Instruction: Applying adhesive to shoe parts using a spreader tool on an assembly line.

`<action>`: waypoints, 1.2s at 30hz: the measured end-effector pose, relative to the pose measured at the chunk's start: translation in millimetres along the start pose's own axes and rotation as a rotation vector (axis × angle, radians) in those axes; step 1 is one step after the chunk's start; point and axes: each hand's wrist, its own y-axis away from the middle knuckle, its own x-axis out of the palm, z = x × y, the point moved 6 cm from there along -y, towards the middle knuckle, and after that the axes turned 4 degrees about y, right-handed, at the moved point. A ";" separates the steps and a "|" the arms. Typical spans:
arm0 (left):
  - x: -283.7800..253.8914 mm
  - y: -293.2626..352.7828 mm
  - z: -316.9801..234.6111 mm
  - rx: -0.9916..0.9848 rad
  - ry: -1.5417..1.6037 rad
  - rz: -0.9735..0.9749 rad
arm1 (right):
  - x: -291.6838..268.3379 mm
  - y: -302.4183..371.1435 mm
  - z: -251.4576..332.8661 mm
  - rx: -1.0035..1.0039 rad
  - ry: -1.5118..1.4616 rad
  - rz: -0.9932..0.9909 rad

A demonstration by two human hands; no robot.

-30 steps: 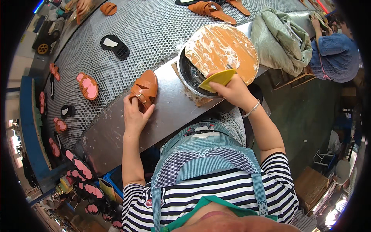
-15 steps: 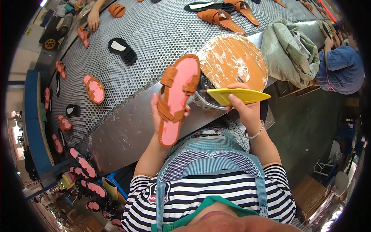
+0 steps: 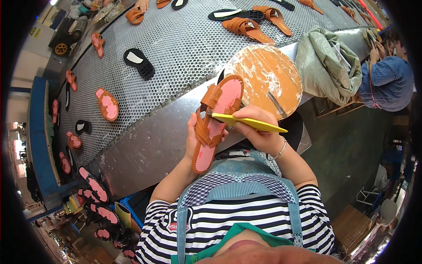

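Note:
My left hand [image 3: 192, 136] grips a brown strappy sandal [image 3: 203, 132] from its left side, with fingertips showing at its right edge. The sandal is tilted, toe end upward, and its footbed is coated pink in patches. In my right hand [image 3: 259, 134] is a flat yellow tool [image 3: 250, 122], pinched between thumb and fingers. The tool's dark, narrow end meets the sandal among the straps; the exact contact is hidden. Just beyond my right hand stands a round tub with an orange lid [image 3: 263, 77], streaked white, with a dark slot in it.
A perforated metal conveyor [image 3: 176, 44] carries brown sandals [image 3: 248, 31] and black soles [image 3: 139, 63]. A metal ledge [image 3: 132, 154] runs along its near side. A grey-green cloth [image 3: 327, 66] lies to the right. Another person's hand [image 3: 141, 5] reaches in at the far left; pink-coated pieces [image 3: 93, 185] hang lower left.
My right hand has brought the yellow tool leftward from beside the tub onto the sandal. The sandal has shifted right and slightly nearer. The other person's hand has moved farther away.

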 end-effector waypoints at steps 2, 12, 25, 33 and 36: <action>7.7 0.1 0.7 -0.004 0.009 0.001 | -3.5 1.9 -0.4 -0.031 -0.005 -0.048; 20.8 -16.3 -6.6 0.093 0.045 -0.071 | 8.1 -8.0 7.2 -0.141 0.015 0.087; 24.4 -35.7 -20.4 0.264 0.021 -0.173 | 4.7 -4.9 10.2 -0.310 0.097 0.074; 21.5 -45.7 -22.3 0.288 0.049 -0.084 | 11.6 -0.9 4.6 -0.339 0.070 0.257; 20.1 -48.6 -24.5 0.327 0.022 -0.069 | 0.8 -6.4 3.7 -0.307 0.060 0.172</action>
